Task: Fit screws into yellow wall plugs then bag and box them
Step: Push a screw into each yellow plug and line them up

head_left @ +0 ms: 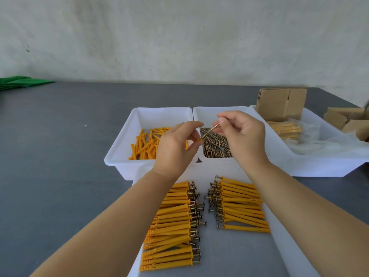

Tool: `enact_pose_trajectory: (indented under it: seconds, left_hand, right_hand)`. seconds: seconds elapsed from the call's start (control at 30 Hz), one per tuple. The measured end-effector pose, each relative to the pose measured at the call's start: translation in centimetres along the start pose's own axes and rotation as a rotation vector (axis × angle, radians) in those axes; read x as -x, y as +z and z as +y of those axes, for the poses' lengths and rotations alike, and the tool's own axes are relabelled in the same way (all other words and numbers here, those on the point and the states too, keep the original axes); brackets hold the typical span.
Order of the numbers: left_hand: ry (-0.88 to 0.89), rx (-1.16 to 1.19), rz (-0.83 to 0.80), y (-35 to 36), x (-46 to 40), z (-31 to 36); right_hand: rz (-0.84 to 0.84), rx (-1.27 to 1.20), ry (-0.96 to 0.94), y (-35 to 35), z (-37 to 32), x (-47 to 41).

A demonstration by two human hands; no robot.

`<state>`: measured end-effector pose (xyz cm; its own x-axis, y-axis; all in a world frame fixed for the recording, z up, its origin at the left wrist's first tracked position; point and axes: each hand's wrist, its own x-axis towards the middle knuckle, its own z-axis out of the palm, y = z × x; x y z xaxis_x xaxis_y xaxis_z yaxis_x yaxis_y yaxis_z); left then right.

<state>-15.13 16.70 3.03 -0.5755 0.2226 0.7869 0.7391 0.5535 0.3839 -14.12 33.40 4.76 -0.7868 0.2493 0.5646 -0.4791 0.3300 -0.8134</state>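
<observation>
My left hand point(175, 144) pinches a yellow wall plug point(199, 139), mostly hidden by the fingers. My right hand point(241, 134) holds a brass screw point(209, 131) by its head end, its tip meeting the plug's mouth. Behind the hands, a white bin point(123, 140) holds loose yellow plugs point(143, 145), and a second white bin point(201, 114) holds loose screws point(216, 145). In front, a white tray point(279, 248) carries two rows of finished plugs with screws: a left row point(173, 222) and a right row point(241, 204), screw heads facing the middle.
A third white bin point(311, 166) at the right holds a cardboard box point(281, 103) and bagged plugs point(287, 130). More flat cardboard boxes point(347, 120) lie at the far right. A green cloth point(18, 81) sits at the grey table's point(60, 146) back left, against a pale wall.
</observation>
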Motion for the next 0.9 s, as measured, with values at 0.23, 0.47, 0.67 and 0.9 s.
enact_pose_trajectory:
  seconds: [0.23,0.47,0.67,0.9]
  left_hand:
    - [-0.003,-0.013,0.023,-0.1,-0.1,0.4]
    - [0.061,-0.027,-0.080,0.1,0.1,0.4]
    - [-0.479,0.311,0.168,-1.4,0.1,-1.3]
    - [-0.832,0.201,0.259,-2.2,-0.1,-4.7]
  right_hand:
    - [-0.258,0.463,-0.152,1.6,-0.7,1.3]
    - [-0.360,0.381,0.061,0.5,-0.5,0.6]
    - [-0.235,0.322,0.028,-0.8,-0.8,-0.1]
    - [-0.598,0.447,-0.080,1.6,-1.7,2.1]
